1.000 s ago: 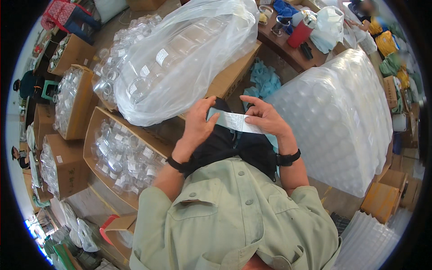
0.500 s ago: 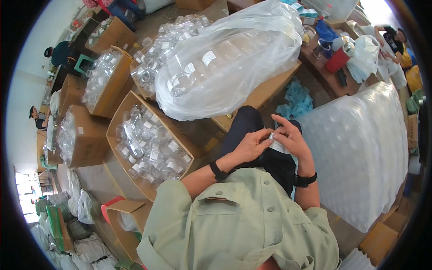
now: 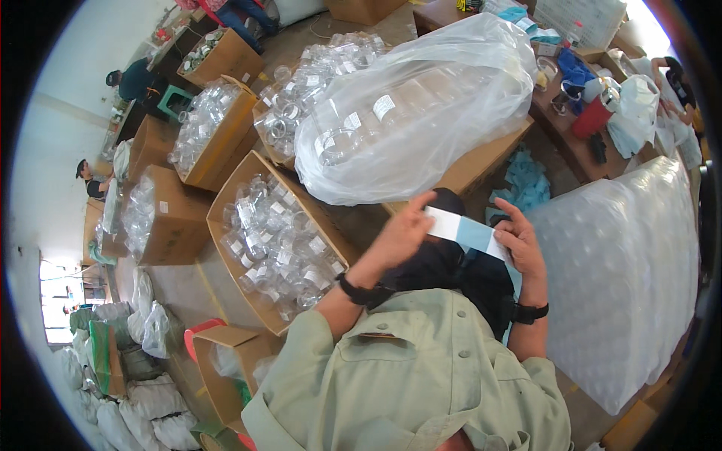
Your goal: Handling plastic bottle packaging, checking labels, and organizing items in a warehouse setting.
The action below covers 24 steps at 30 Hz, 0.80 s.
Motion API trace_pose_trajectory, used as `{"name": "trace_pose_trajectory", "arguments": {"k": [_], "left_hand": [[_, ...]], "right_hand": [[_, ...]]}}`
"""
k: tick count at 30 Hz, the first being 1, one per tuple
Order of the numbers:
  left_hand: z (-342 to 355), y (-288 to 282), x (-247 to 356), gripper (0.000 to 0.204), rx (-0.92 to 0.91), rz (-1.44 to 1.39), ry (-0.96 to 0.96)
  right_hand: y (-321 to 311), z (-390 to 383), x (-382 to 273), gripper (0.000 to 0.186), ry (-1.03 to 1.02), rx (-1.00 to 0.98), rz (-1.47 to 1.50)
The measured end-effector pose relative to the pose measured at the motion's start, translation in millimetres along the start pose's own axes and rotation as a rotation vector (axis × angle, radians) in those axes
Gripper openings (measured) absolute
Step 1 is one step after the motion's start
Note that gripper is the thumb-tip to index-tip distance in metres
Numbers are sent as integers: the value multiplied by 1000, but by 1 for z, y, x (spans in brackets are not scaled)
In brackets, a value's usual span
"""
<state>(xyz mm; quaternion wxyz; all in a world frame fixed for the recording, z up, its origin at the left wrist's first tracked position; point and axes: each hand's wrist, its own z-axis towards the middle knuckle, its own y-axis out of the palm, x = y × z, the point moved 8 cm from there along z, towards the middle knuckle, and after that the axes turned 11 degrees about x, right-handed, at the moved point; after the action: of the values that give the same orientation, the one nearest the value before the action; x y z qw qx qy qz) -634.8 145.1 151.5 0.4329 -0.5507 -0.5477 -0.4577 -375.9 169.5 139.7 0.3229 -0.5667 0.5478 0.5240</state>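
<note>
A: Start closest in. What are the hands doing?

B: Both are raised in front of the person's pale green shirt. The left hand pinches one end of a paper strip, fingers curled over its upper edge. The right hand grips the other end, thumb and fingers closed on it. Each wrist wears a black band.

A: And the strip itself?

B: It is stretched flat between the two hands, white toward the left hand and light blue toward the right, held in the air above the person's dark lap, touching nothing else.

A: What lies just beyond that?

B: To the left, an open cardboard box packed with clear plastic jars, many with small white labels. To the right, a big stack of clear containers wrapped in plastic film, just beside the right forearm. Some crumpled blue sheets lie on the floor between that stack and the box ahead.

A: And further out?

B: Straight ahead, a large clear plastic bag full of jars rests on another cardboard box. Behind it stand more open boxes of jars. At the upper right, a wooden counter carries a red cup and white bags. Far left, two other people are by the wall, too small to tell what they are doing.
</note>
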Motion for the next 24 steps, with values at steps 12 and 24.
{"name": "trace_pose_trajectory", "arguments": {"k": [12,24], "left_hand": [[38,-294,99,68,781,424,166],[131,-298,110,78,760,997,126]], "right_hand": [[-17,2,12,71,0,29,87],[-29,-7,10,71,-11,96,80]]}}
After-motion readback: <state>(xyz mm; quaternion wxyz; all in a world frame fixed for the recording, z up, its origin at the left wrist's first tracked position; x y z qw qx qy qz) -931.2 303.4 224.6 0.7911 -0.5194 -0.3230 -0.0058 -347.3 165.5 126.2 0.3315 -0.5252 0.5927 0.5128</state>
